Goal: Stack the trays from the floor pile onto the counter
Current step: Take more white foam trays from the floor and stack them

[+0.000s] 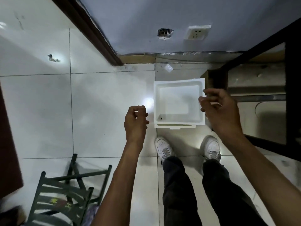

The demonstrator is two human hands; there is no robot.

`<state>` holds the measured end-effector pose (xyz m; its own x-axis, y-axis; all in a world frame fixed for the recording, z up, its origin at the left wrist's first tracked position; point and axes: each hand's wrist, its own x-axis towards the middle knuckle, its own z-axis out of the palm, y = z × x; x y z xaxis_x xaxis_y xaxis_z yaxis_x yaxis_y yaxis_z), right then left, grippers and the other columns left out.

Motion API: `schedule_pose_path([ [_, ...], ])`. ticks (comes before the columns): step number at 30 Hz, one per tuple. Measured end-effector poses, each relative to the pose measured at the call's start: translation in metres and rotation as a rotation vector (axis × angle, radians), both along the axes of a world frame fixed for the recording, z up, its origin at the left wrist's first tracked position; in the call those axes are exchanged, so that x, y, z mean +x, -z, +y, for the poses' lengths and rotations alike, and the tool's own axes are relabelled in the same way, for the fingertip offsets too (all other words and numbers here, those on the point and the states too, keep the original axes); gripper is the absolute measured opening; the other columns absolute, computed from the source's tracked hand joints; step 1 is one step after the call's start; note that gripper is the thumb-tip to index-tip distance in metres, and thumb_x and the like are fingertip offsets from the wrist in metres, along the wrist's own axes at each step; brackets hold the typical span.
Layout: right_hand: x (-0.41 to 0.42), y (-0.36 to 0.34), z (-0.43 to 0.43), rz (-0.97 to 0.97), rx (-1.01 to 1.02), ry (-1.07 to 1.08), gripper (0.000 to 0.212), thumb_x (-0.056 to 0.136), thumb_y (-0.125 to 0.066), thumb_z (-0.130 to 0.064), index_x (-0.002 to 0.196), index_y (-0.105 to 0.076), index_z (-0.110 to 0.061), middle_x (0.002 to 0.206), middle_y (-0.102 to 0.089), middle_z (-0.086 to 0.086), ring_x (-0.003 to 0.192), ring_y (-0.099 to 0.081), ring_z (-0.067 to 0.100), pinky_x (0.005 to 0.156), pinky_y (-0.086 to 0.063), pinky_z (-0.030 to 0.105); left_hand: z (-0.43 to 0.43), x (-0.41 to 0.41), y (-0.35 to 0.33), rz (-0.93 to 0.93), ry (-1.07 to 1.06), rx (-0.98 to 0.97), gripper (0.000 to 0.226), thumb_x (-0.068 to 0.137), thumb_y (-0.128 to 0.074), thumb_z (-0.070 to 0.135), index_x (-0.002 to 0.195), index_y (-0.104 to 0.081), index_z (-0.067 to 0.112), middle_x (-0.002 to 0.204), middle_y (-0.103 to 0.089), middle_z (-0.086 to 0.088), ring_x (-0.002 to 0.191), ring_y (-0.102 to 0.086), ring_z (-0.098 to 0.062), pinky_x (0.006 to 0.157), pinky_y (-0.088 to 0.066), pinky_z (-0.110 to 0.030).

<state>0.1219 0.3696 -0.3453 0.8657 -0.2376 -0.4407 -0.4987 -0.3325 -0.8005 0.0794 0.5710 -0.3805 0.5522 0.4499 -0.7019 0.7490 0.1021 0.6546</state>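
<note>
Both hands' grips, left (136, 121) and right (219, 110), hang half-curled and empty; trays (178, 103) lie between, below.

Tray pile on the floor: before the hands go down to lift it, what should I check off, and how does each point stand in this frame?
1. Both hands empty: ok. Left hand and right hand hold nothing, fingers loosely curled.
2. Hands flank the tray pile: ok, one on each side, above it.
3. Grip on the rim: not ok, neither hand touches it yet.
4. Pile squared up: not ok, lower edges stick out at the near side.
5. Top tray empty: cannot tell, a small dark speck sits in its near-left corner.
6. Feet clear: ok, both shoes stand short of the pile.
</note>
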Motion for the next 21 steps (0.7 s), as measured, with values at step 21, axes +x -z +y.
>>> schedule_pose_path([
  [21,0.004,0.263,-0.033,0.065,-0.324,-0.011,0.018,0.09,-0.065,-0.022,0.108,-0.066,-0.018,0.081,-0.064,-0.013,0.073,-0.058,-0.01,0.066,-0.039,-0.001,-0.013,-0.008,0.263,0.118,0.056,0.061,0.011,0.094,-0.06,0.025,0.103,-0.055,0.02,0.094,-0.066,-0.007,0.073,-0.062,-0.02,0.082,-0.055,-0.041],
])
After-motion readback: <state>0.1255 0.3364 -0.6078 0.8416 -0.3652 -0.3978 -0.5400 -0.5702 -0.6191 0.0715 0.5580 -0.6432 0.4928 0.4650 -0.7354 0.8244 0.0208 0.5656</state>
